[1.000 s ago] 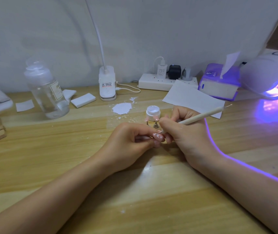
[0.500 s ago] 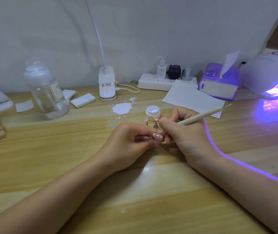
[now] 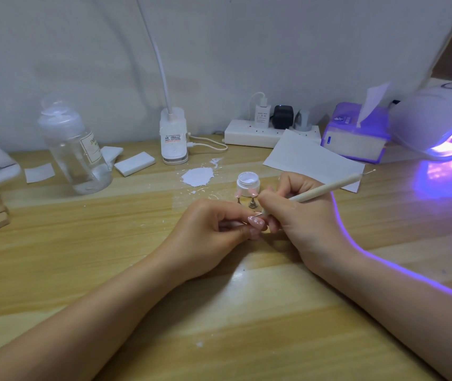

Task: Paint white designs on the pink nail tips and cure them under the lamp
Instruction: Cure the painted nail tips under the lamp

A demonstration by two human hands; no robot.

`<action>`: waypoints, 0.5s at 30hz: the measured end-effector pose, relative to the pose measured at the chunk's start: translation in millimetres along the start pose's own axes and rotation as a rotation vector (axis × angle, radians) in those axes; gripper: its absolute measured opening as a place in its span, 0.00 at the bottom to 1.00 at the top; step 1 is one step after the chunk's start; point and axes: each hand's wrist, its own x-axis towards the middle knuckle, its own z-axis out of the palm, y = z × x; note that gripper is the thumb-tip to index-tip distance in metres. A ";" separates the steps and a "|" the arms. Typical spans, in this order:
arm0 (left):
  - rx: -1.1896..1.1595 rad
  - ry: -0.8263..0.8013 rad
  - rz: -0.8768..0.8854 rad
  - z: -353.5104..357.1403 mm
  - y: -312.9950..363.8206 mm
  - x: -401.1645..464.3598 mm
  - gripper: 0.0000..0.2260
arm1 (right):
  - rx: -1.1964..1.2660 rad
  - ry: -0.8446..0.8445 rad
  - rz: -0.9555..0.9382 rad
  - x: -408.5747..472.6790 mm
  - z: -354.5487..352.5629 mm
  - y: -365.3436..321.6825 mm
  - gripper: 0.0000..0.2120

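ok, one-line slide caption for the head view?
Right hand dots white onto a pink nail tip held by the left hand.

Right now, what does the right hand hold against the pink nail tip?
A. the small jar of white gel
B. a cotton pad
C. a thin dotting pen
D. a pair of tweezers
C: the right hand grips a thin dotting pen whose fine point meets the pink nail tip pinched in the left hand; the small jar of white gel stands apart on the table.
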 end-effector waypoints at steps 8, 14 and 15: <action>-0.013 -0.004 -0.008 0.4 0.1 0.0 0.11 | 0.025 0.002 0.010 -0.9 0.5 -1.1 0.17; 0.002 0.000 -0.009 0.2 -0.4 0.2 0.12 | 0.011 -0.008 0.002 0.0 0.9 -0.5 0.19; 0.002 0.001 -0.009 0.0 -0.6 0.3 0.12 | 0.007 -0.011 0.001 -0.3 0.8 -0.5 0.19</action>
